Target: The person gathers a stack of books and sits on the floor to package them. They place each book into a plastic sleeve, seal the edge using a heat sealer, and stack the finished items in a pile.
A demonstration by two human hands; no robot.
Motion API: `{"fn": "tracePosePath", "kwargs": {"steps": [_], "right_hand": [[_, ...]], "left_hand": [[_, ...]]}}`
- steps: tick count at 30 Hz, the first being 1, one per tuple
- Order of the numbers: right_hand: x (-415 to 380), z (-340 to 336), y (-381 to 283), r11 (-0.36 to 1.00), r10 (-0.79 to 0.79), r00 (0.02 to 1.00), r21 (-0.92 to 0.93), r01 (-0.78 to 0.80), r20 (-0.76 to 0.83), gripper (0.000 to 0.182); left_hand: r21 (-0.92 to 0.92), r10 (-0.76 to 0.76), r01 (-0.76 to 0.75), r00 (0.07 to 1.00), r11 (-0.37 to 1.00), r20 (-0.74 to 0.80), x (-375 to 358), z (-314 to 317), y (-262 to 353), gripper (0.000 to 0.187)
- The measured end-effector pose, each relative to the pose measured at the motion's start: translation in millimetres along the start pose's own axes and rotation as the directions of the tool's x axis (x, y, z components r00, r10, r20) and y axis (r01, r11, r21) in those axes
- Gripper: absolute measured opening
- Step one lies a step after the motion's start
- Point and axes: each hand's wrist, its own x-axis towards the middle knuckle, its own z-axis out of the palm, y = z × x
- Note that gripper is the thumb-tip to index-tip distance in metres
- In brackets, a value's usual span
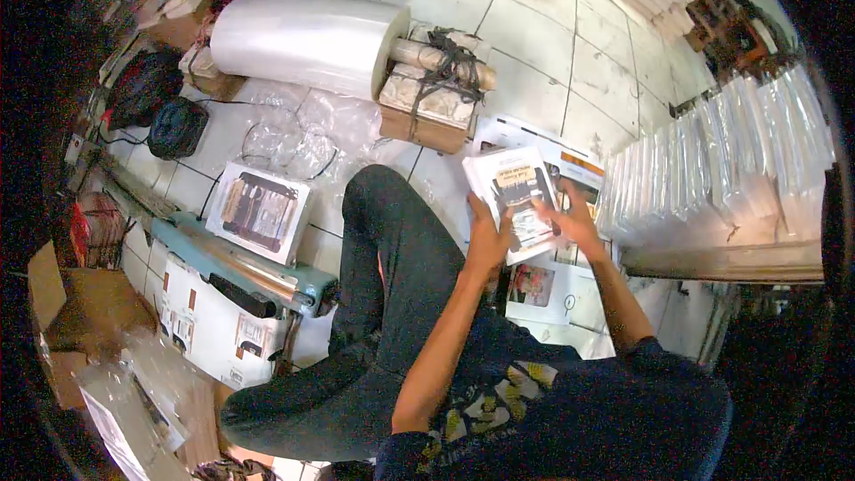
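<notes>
A white book point(524, 169) with a dark picture on its cover is held up in front of my body, tilted. My left hand point(488, 233) grips its near left edge, with the thumb on the cover. My right hand point(572, 217) holds the opposite edge, its thumb also lying on the front. Beneath the book, printed sheets point(534, 289) lie on the floor near my lap. To the left, another white book or stack point(260, 212) with a similar dark cover rests by a blue-green bar-shaped device point(183, 240), perhaps a sealer.
A large roll of clear plastic point(303, 44) lies ahead, beside a bundle tied with black cord point(432, 93). Many plastic-wrapped books point(712, 160) stand in a row at right. Loose plastic film point(303, 129) covers some floor tiles. An open cardboard box point(98, 307) sits at left.
</notes>
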Motion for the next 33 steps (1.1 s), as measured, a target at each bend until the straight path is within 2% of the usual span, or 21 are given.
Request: {"fn": "tracePosePath", "kwargs": {"steps": [1,2,4,6,8,12,13,14,15,16,17,19,21,23,24,26,27,28,30,31,33], "right_hand": [[0.9,2.8,16.4,0.988,0.122,0.987,-0.086,-0.132,-0.104,0.066],[-7.4,0.4,-24.7,0.971,0.023,0.996,0.235,-0.044,0.089,0.066],[-1.7,4.8,-21.6,0.943,0.082,0.98,0.306,-0.135,0.181,0.063],[2.8,9.3,-4.4,0.851,0.247,0.917,0.382,-0.359,0.312,0.057],[0.7,7.7,2.4,0.854,0.226,0.93,0.399,-0.333,0.291,0.057],[-2.0,-2.7,-4.6,0.894,0.263,0.904,0.269,-0.36,0.336,0.063],[2.8,-2.7,2.8,0.984,0.176,0.984,0.012,-0.176,-0.035,0.066],[14.3,9.0,4.4,0.961,-0.059,0.935,-0.274,-0.042,-0.35,0.071],[13.7,1.0,-22.9,0.91,-0.356,0.9,-0.311,0.273,-0.252,0.066],[24.9,4.7,-10.5,0.901,-0.41,0.835,-0.309,0.306,-0.368,0.061],[7.5,19.2,-71.3,0.934,-0.356,0.83,-0.144,0.326,-0.429,0.059],[0.0,43.0,-129.5,0.869,-0.495,0.803,-0.181,0.461,-0.332,0.06],[-13.6,67.7,-173.5,0.781,-0.623,0.723,-0.183,0.597,-0.3,0.059],[-25.8,101.6,-201.9,0.744,-0.656,0.705,-0.073,0.664,-0.27,0.054],[-27.6,117.7,-206.9,0.7,-0.701,0.683,-0.011,0.715,-0.207,0.053],[-51.5,142.6,-240.1,0.661,-0.721,0.683,0.178,0.729,-0.115,0.049],[-62.4,153.3,-252.3,0.651,-0.729,0.674,0.187,0.736,-0.116,0.049],[-71.9,161.0,-260.9,0.636,-0.751,0.66,0.237,0.734,-0.032,0.048],[-94.9,177.9,-281.6,0.576,-0.798,0.6,0.362,0.733,0.055,0.048],[-106.9,185.4,-291.0,0.53,-0.824,0.564,0.432,0.729,0.059,0.048],[-129.1,190.3,-305.8,0.559,-0.819,0.556,0.408,0.721,0.141,0.051]], "left_hand": [[0.005,-0.011,0.011,1.0,1.0,0.011,-0.6,2.7,-10.1,0.078],[0.003,-0.077,0.077,0.989,0.997,0.123,6.3,3.5,-17.7,0.08],[-0.159,-0.131,0.191,0.936,0.969,0.327,25.6,-1.0,-24.1,0.083],[-0.184,-0.157,0.232,0.924,0.955,0.349,29.0,-0.3,-22.1,0.084],[-0.147,-0.236,0.32,0.879,0.936,0.414,31.6,-3.4,-15.0,0.086],[-0.066,-0.045,0.052,0.994,0.997,0.097,23.5,6.0,-18.9,0.079],[-0.012,0.075,-0.075,0.996,0.997,-0.046,12.6,-3.3,-13.2,0.076],[-0.036,0.165,-0.166,0.986,0.986,-0.026,-2.1,-35.2,10.5,0.071],[-0.051,0.249,-0.249,0.968,0.967,-0.009,-19.9,-76.3,46.8,0.066],[0.002,0.322,-0.322,0.945,0.947,-0.055,-34.4,-116.0,72.1,0.058],[0.065,0.386,-0.382,0.919,0.922,-0.084,-56.4,-155.0,94.6,0.051],[0.361,0.359,-0.278,0.916,0.89,-0.181,-103.6,-253.5,137.1,0.039],[0.67,0.431,-0.032,0.787,0.742,-0.44,-154.2,-354.4,162.5,0.041],[0.925,0.797,0.126,0.474,0.359,-0.374,-200.1,-464.9,174.8,0.055],[0.909,0.816,0.239,0.403,0.342,-0.414,-214.8,-493.5,215.8,0.057],[0.706,0.703,0.689,0.42,0.164,-0.573,-286.5,-577.2,226.5,0.086],[0.567,0.674,0.824,0.415,0.007,-0.611,-314.0,-609.0,226.3,0.099],[0.558,0.681,0.83,0.403,0.009,-0.611,-342.4,-628.0,215.6,0.099],[0.362,0.094,0.931,0.365,-0.042,-0.926,-362.2,-635.6,212.9,0.117],[0.379,0.175,0.913,0.402,-0.15,-0.899,-358.8,-613.7,212.6,0.111],[0.444,0.404,0.895,0.423,-0.047,-0.811,-362.4,-597.4,200.5,0.09]]}}
